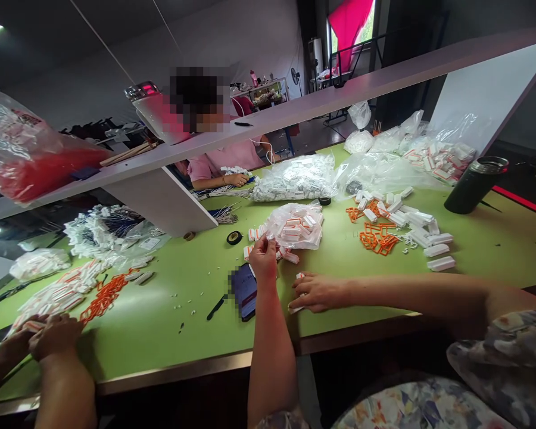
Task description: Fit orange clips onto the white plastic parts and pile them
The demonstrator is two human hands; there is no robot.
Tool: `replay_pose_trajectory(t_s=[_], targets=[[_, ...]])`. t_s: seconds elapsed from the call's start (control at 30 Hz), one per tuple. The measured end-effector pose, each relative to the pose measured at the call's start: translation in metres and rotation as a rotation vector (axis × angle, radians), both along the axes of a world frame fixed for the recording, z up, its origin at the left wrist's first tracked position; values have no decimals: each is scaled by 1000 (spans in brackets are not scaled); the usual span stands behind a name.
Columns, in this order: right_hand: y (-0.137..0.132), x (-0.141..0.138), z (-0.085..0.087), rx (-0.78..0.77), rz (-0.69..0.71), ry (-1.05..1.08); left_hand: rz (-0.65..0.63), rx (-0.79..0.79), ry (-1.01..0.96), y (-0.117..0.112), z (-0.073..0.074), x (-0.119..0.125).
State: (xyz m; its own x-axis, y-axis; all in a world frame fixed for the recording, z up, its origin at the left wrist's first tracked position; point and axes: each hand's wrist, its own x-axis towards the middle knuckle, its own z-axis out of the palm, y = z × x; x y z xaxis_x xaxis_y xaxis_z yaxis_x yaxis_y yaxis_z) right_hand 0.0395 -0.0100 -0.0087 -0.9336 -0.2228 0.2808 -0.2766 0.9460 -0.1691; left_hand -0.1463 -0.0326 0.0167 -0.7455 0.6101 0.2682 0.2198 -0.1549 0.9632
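My left hand (pixel 263 257) is raised just above the green table (pixel 170 322), its fingers pinched on a small white plastic piece at the edge of a clear bag of white-and-orange pieces (pixel 297 225). My right hand (pixel 318 292) lies low on the table near the front edge. Its fingers are curled over a white plastic piece (pixel 295 309), and another white piece (pixel 299 276) lies just above it. A dark phone (pixel 245 291) lies left of my left wrist.
Loose white pieces (pixel 422 232) and orange clips (pixel 377 238) lie at the right, beside a dark cup (pixel 476 185). A co-worker's hands (pixel 49 336) work at the near left beside orange clips (pixel 102 297). Another person sits behind the slanted shelf (pixel 295 110). A black tape roll (pixel 234 238) lies mid-table.
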Motion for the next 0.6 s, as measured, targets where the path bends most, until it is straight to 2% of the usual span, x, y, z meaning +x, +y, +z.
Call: replay_pose_trajectory(t_s=[0.13, 0.23, 0.3, 0.37, 0.43, 0.5, 0.53, 0.6], targets=[[11, 23, 33, 8, 129, 20, -8, -4, 5, 0, -1, -1], [24, 23, 63, -60, 158, 12, -9, -9, 19, -1, 0, 0], [43, 13, 80, -159, 105, 40, 3, -16, 25, -2, 2, 1], [66, 1, 91, -239, -33, 95, 16, -20, 22, -2, 4, 1], [85, -9, 97, -258, -258, 138, 10, -13, 10, -2, 3, 1], [93, -12, 97, -244, -399, 158, -6, -1, -7, -1, 2, 1], [91, -12, 95, -230, -426, 167, -14, 4, -10, -1, 1, 0], [78, -8, 85, -173, -394, 183, -22, 9, 1, 0, 0, 0]])
